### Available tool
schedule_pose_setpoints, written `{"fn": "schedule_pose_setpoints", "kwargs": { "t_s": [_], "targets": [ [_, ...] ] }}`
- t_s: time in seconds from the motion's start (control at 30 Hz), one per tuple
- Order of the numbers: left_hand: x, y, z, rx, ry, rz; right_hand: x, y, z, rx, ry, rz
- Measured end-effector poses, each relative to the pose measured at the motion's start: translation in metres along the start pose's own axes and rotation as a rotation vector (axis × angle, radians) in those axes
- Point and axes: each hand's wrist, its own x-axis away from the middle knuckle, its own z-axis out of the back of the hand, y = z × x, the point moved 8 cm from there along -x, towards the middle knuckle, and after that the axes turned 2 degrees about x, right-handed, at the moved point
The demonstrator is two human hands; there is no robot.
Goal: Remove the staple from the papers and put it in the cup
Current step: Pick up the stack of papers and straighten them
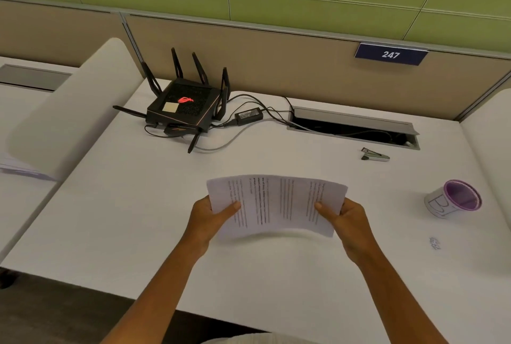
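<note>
A set of printed papers (276, 205) is held above the white desk, turned sideways and bowed upward in the middle. My left hand (211, 216) grips its left edge with the thumb on top. My right hand (345, 219) grips its right edge the same way. The staple itself is too small to make out. A white paper cup (453, 201) with a purple inside and a drawn mark stands at the right of the desk. A small black and silver staple remover (374, 155) lies beyond the papers, near the cable slot.
A black router (184, 107) with antennas, a power brick (249, 116) and cables sit at the back of the desk (138, 205). An open cable slot (354, 130) lies at the back right. A small scribble mark (434, 242) is near the cup. Padded dividers flank both sides.
</note>
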Motion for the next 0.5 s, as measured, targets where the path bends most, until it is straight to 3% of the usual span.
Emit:
{"fn": "schedule_pose_setpoints", "kwargs": {
  "t_s": [0.17, 0.5],
  "targets": [
    [0.007, -0.006, -0.007, 0.037, 0.069, -0.020, 0.008, 0.017, -0.001, -0.017, 0.101, 0.025],
    [0.016, -0.021, -0.022, 0.020, 0.059, -0.044, 0.020, 0.047, -0.006, -0.093, 0.190, -0.052]
  ]
}}
